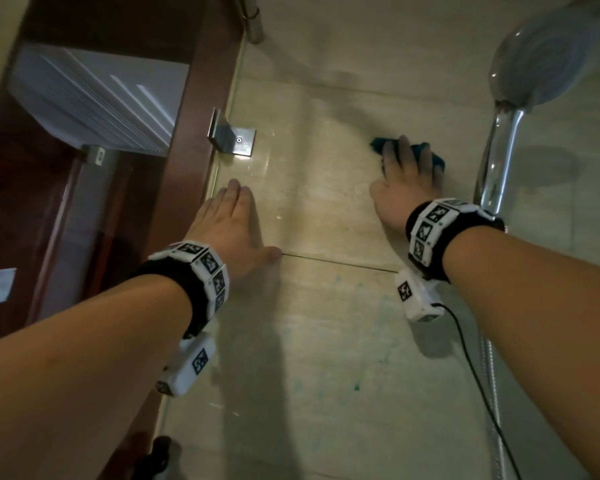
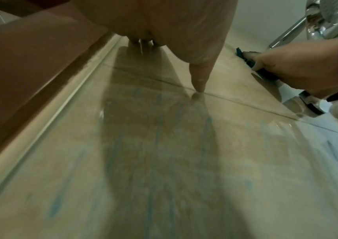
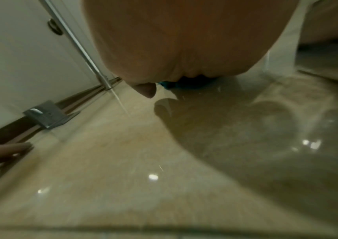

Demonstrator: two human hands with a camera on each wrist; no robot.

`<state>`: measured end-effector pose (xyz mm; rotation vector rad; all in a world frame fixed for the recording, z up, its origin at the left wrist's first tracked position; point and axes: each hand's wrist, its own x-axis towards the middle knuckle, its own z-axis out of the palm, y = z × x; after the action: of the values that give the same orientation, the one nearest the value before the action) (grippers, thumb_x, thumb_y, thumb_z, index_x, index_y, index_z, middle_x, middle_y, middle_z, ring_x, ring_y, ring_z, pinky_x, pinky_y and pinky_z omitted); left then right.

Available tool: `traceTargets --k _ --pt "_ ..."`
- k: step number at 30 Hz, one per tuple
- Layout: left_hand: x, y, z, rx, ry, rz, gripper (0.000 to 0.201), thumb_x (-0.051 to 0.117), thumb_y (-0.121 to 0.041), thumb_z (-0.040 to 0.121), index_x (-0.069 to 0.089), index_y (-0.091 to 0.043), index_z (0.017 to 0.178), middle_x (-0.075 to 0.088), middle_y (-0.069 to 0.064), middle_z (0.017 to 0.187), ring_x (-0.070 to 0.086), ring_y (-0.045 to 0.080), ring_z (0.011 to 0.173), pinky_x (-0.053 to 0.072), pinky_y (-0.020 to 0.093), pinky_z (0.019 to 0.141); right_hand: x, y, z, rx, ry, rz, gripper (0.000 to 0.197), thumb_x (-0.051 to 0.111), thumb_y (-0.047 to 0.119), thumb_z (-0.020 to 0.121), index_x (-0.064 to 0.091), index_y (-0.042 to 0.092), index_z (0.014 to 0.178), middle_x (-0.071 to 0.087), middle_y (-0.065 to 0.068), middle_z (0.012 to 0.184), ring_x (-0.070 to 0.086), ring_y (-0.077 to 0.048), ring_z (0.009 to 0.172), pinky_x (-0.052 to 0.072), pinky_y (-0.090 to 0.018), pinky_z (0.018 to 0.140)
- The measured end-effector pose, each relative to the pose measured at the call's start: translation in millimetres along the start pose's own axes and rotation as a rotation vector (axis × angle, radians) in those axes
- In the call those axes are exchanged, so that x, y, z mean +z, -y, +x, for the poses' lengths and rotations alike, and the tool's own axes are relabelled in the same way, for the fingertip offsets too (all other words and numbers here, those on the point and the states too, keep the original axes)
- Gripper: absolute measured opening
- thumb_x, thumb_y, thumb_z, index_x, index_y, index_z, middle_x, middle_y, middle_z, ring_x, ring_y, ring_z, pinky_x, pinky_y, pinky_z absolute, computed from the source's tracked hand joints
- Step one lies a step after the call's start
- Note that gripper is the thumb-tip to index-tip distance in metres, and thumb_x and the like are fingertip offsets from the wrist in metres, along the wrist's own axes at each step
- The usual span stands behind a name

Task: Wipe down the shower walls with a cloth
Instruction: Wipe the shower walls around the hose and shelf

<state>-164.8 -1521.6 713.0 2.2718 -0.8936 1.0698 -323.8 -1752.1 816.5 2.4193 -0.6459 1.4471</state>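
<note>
Cloth (image 1: 430,154): teal, bunched, pressed to the wall (image 1: 326,209) under the right hand (image 1: 400,183), just left of the chrome shower bar (image 1: 496,157).

Writing: none legible. Black-and-white square marker patterns on both wristbands (image 1: 430,230); no readable text.

Surface and room: wall of glossy beige tiles, a dark grout line (image 1: 340,263) crossing between the two wrists. Faint teal streaks and specks on the lower tile (image 1: 355,388), seen as long vertical blue smears in the left wrist view. Glass panel edge (image 1: 222,161) meets the wall at left, held by a metal bracket (image 1: 234,138). Dark red-brown door frame (image 1: 201,98) beyond the glass. Round shower head (image 1: 548,60) at upper right; a ribbed hose (image 1: 489,375) hangs below it. Dim light, hand shadows on the tile.

Hands: right hand lies fingers spread over the cloth, pressing it flat to the tile, thumb out to the left; fingertips slightly bent over the bunch. Left hand (image 1: 232,223) is open, palm flat on the wall beside the glass edge, fingers straight and together, thumb tip resting at the grout line. It holds nothing.
</note>
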Motion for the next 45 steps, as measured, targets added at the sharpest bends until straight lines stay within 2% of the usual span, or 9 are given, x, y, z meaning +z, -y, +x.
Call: traceTargets --k 10,15,17,19,20,24,29,37,45 --pt "23.0 8.0 -87.3 -0.083 0.14 -0.009 0.115 0.067 -0.065 0.089 -0.004 -0.018 0.166 -0.008 0.0 0.175 0.0 0.02 0.161 0.012 0.039 0.13 14.1 -4.3 -45.8 -0.102 0.074 -0.04 0.077 0.031 0.042 0.096 -0.005 0.03 0.163 -0.017 0.01 0.17 -0.019 -0.026 0.156 -0.01 -0.049 0.126" --pt "2.6 -13.9 -132.5 -0.128 0.304 0.034 0.095 0.065 -0.059 0.095 0.017 -0.018 0.165 0.015 0.001 0.172 0.019 0.024 0.157 0.026 0.039 0.124 28.3 5.3 -73.1 -0.178 0.093 -0.054 0.077 0.031 0.046 0.097 -0.005 0.029 0.163 -0.017 0.009 0.17 -0.021 -0.026 0.156 -0.012 -0.049 0.125" --pt "-5.5 -22.1 -149.4 -0.136 0.403 0.091 0.073 0.063 -0.059 0.096 0.043 -0.02 0.155 0.043 0.003 0.159 0.045 0.026 0.142 0.042 0.038 0.112 36.4 11.1 -85.9 -0.217 0.115 -0.056 0.076 0.03 0.047 0.098 -0.005 0.029 0.163 -0.017 0.008 0.17 -0.021 -0.027 0.156 -0.012 -0.05 0.125" --pt "-11.1 -29.6 -170.4 -0.115 0.502 0.141 0.042 0.062 -0.057 0.098 0.068 -0.024 0.124 0.069 0.0 0.125 0.064 0.021 0.109 0.054 0.035 0.092 44.8 16.3 -98.4 -0.26 0.137 -0.051 0.076 0.029 0.047 0.098 -0.005 0.028 0.163 -0.017 0.007 0.17 -0.02 -0.027 0.156 -0.011 -0.051 0.125" --pt "-11.6 -31.7 -181.9 -0.105 0.548 0.164 0.035 0.061 -0.055 0.099 0.073 -0.024 0.109 0.073 -0.002 0.108 0.066 0.018 0.095 0.055 0.034 0.083 49.2 18.5 -104.3 -0.277 0.146 -0.046 0.076 0.029 0.047 0.097 -0.005 0.028 0.163 -0.017 0.007 0.17 -0.02 -0.028 0.156 -0.011 -0.052 0.125" --pt "-6.0 -26.3 -229.0 -0.153 0.702 0.223 0.042 0.057 -0.055 0.101 0.073 -0.018 0.088 0.07 -0.001 0.082 0.066 0.02 0.078 0.055 0.035 0.073 61.6 23.8 -124.3 -0.297 0.17 -0.032 0.077 0.029 0.045 0.095 -0.005 0.029 0.163 -0.016 0.007 0.171 -0.018 -0.027 0.156 -0.01 -0.054 0.125" --pt "0.1 -10.9 -273.0 -0.234 0.775 0.222 0.048 0.052 -0.06 0.102 0.068 -0.016 0.091 0.068 0.004 0.084 0.058 0.015 0.071 0.042 0.027 0.058 67.7 30.4 -138.7 -0.285 0.187 -0.036 0.077 0.031 0.047 0.096 -0.004 0.028 0.163 -0.016 0.006 0.171 -0.017 -0.028 0.156 -0.01 -0.054 0.125" --pt "29.7 9.3 -307.3 -0.142 0.821 0.131 0.051 0.028 -0.06 0.109 0.054 -0.024 0.082 0.059 0.002 0.079 0.057 0.019 0.07 0.049 0.039 0.073 76.6 51.7 -147.7 -0.222 0.177 -0.084 0.084 0.034 0.047 0.092 -0.005 0.026 0.163 -0.018 0.004 0.17 -0.018 -0.032 0.156 -0.011 -0.055 0.124" --pt "35.0 6.8 -322.9 -0.113 0.673 0.197 0.04 0.021 -0.05 0.11 0.052 -0.024 0.114 0.055 -0.001 0.106 0.053 0.023 0.096 0.042 0.038 0.081 75.9 67.7 -150.3 -0.172 0.238 -0.094 0.085 0.037 0.048 0.095 -0.01 0.026 0.162 -0.024 0.003 0.169 -0.022 -0.034 0.155 -0.012 -0.056 0.124"
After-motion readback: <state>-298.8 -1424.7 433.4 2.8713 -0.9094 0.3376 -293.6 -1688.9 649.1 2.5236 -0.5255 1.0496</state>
